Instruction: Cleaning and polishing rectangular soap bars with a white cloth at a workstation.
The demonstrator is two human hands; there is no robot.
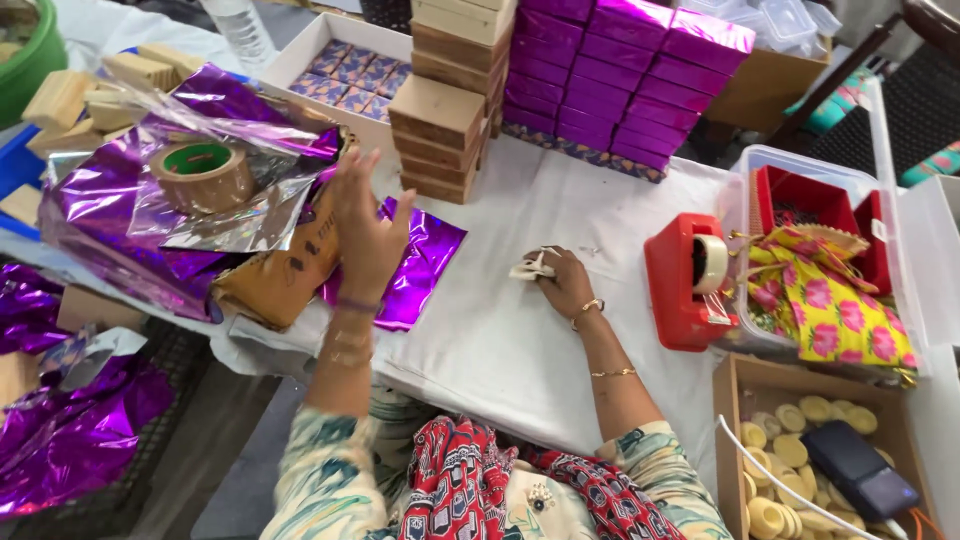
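My left hand (366,228) is raised above the table with fingers spread, holding nothing, just above a purple foil sheet (425,262) lying flat on the white cloth. My right hand (562,280) rests on the cloth with its fingers closed on a small crumpled white paper scrap (530,266). A stack of plain brown boxes (442,130) stands just beyond the foil sheet.
A heap of purple foil (130,200) with a brown tape roll (204,172) lies at left. Purple wrapped boxes (620,80) are stacked at the back. A red tape dispenser (685,285), a clear bin (830,200) with floral cloth and a carton of pale discs (790,440) sit right.
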